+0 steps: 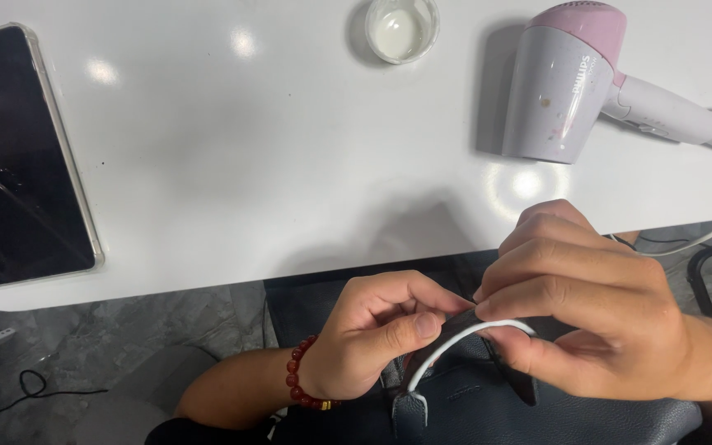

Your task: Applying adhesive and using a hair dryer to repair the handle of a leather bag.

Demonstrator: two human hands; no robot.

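While the white bench [290,165] carries a hair dryer [562,82] far right, my left hand [372,338] and right hand [587,305] pinch the dark bag's [537,416] white-edged strap [463,334] near me; it could slip or crease.

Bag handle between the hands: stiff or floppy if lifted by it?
Probably semi-stiff: the bag handle holds an arch between the left hand and right hand. Likely bends without creasing, since it curves smoothly. The dark bag looks soft, so it may sag.
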